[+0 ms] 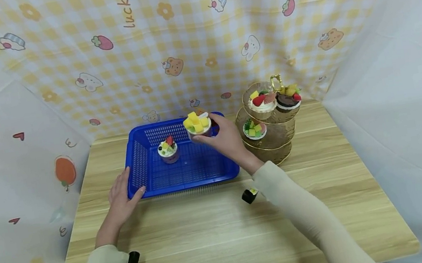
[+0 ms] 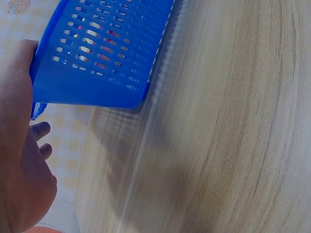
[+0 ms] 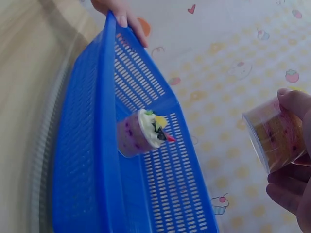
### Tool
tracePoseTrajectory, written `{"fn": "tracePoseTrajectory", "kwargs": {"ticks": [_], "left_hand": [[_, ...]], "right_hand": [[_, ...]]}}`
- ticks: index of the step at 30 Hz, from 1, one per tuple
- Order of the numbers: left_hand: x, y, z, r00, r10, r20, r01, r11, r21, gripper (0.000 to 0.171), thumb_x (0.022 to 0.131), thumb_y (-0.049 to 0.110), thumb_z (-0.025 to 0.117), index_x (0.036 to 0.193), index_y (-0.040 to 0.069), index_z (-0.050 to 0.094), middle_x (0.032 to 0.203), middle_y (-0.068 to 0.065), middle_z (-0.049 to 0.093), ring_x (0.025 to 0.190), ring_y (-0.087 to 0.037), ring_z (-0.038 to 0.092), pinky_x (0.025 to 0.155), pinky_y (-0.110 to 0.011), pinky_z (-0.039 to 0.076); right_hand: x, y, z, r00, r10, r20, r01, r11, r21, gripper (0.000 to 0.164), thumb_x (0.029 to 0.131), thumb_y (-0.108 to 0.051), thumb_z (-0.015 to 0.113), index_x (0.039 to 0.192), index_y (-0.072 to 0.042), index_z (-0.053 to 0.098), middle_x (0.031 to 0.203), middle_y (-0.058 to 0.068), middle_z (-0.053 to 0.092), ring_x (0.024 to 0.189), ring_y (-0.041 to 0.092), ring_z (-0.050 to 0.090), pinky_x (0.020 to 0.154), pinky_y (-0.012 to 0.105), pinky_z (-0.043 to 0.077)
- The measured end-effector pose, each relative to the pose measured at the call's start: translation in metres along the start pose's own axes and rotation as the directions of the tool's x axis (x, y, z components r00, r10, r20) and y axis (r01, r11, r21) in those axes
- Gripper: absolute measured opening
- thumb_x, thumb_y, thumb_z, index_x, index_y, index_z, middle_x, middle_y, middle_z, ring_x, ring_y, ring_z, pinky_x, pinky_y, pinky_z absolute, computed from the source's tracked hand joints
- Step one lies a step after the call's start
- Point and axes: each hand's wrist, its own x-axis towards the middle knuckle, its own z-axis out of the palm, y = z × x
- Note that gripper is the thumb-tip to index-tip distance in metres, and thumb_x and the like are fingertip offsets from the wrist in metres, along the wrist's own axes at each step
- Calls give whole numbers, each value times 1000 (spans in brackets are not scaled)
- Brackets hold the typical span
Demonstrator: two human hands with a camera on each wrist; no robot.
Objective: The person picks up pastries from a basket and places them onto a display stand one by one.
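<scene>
In the head view, my right hand holds a clear dessert cup topped with yellow cubes over the back right part of a blue basket. The right wrist view shows the cup's layered side, with my thumb and fingers around it. My left hand grips the basket's front left corner, the thumb at the front rim and the fingers along the left side. Inside the basket stands another dessert cup, with white cream, a strawberry piece and other fruit on top.
Right of the basket stands a gold-rimmed tiered stand. Its top tier holds a cream-topped dessert and a chocolate one; a fruit-topped cup sits lower down. A patterned curtain hangs behind the wooden table.
</scene>
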Motion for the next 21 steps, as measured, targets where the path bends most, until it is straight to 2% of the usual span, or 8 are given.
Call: {"fn": "tracePoseTrajectory", "kwargs": {"ticks": [3, 8, 12, 18, 21], "left_hand": [[0, 0, 0, 1000, 7, -2, -7, 1000, -3, 88, 98, 47, 53, 161, 21, -2, 166, -24, 8, 150, -51, 4, 112, -74, 1], [0, 0, -2, 1000, 4, 7, -4, 1000, -12, 88, 98, 47, 53, 161, 22, -2, 166, -23, 7, 151, -50, 2, 112, -73, 0], [0, 1, -2, 1000, -4, 19, 4, 1000, -12, 88, 98, 48, 52, 161, 22, -4, 166, -24, 6, 151, -50, 0, 113, -73, -2], [1, 0, -1, 1000, -11, 17, 11, 1000, -4, 89, 98, 49, 53, 161, 22, -4, 165, -25, 8, 150, -51, 2, 113, -73, -1], [1, -1, -1, 1000, -7, 11, 7, 1000, -10, 89, 98, 49, 53, 161, 22, -4, 165, -25, 8, 150, -51, 2, 113, -73, -1]], "right_hand": [[-10, 3, -9, 1000, -24, -20, 24, 1000, -13, 75, 74, -54, 81, 135, -17, 59, 120, 3, 69, 95, 16, 64, 79, 37, 55], [-28, 8, -23, 996, -75, -58, 74, 997, -25, 71, 73, -52, 83, 131, -17, 61, 115, 2, 70, 93, 15, 64, 77, 40, 56], [-44, 13, -37, 994, -88, -72, 87, 996, -16, 69, 73, -46, 85, 131, -17, 61, 111, 2, 70, 89, 17, 64, 73, 36, 55], [-70, 30, -57, 995, -39, -90, 38, 999, -15, 69, 72, -40, 88, 130, -13, 62, 117, 6, 71, 102, 21, 68, 87, 40, 57], [-83, 44, -66, 993, -30, -116, 26, 999, -36, 68, 72, -38, 88, 129, -12, 63, 116, 7, 72, 103, 22, 69, 88, 43, 57]]}}
